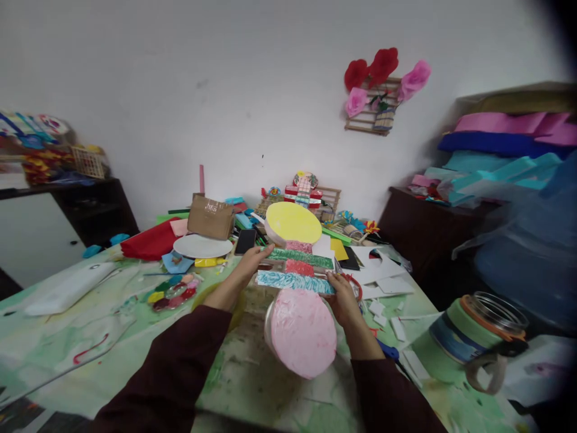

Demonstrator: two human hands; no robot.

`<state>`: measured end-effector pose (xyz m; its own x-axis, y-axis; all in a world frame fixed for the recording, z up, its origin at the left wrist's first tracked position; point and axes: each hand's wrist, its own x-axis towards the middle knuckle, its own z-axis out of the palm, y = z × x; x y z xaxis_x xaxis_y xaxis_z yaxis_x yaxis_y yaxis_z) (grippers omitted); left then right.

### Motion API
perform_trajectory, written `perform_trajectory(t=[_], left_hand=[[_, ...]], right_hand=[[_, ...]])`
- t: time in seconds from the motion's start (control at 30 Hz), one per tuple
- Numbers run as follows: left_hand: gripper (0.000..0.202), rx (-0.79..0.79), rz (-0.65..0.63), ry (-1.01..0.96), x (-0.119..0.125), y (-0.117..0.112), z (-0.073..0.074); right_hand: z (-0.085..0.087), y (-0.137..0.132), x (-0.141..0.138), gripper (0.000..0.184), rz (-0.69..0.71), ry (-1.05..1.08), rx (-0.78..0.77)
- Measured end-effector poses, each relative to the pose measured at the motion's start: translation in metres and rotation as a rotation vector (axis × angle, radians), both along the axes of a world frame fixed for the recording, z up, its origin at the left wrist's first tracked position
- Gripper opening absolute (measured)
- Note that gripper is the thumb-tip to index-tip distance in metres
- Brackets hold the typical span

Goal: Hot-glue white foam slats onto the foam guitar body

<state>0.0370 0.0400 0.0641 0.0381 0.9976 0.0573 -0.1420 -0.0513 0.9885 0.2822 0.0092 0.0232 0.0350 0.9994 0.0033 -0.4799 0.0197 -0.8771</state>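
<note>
A painted craft model (299,268) is held up above the table between both hands. It has a yellow disc (294,222) at its far end and a pink disc (303,332) at its near end. Green and blue strips cross its reddish middle. My left hand (252,263) grips the left end of the green strip, its thumb on top. Opposite it, my right hand (343,296) is closed on the right end of the blue strip. The fingers beneath the model are hidden.
A paint palette (174,293) and a white plate (202,246) lie to the left, near a cardboard box (211,218) and a phone (246,242). White card scraps (383,276), blue-handled scissors (388,350) and a green jar (455,340) are on the right.
</note>
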Motion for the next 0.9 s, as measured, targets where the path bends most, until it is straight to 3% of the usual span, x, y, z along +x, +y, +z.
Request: perform_trajectory(t=[0.23, 0.4, 0.63, 0.77, 0.9], left_hand=[[0.054, -0.102, -0.116, -0.126, -0.001, 0.015, -0.006], [0.043, -0.152, -0.085, -0.192, -0.004, 0.016, -0.011], [0.037, -0.136, 0.009, -0.163, -0.01, 0.015, -0.029], [0.036, -0.162, 0.046, -0.166, -0.012, 0.018, -0.031], [0.037, -0.175, 0.067, -0.177, -0.013, 0.019, -0.031]], right_hand=[[0.009, 0.002, 0.006, 0.029, -0.019, 0.085, -0.096], [0.02, -0.009, -0.002, 0.026, 0.024, 0.168, -0.134], [-0.004, -0.01, -0.007, 0.043, -0.014, 0.1, -0.169], [-0.012, -0.009, -0.012, 0.052, -0.043, 0.043, -0.14], [-0.016, -0.01, -0.015, 0.049, -0.065, -0.017, -0.097]])
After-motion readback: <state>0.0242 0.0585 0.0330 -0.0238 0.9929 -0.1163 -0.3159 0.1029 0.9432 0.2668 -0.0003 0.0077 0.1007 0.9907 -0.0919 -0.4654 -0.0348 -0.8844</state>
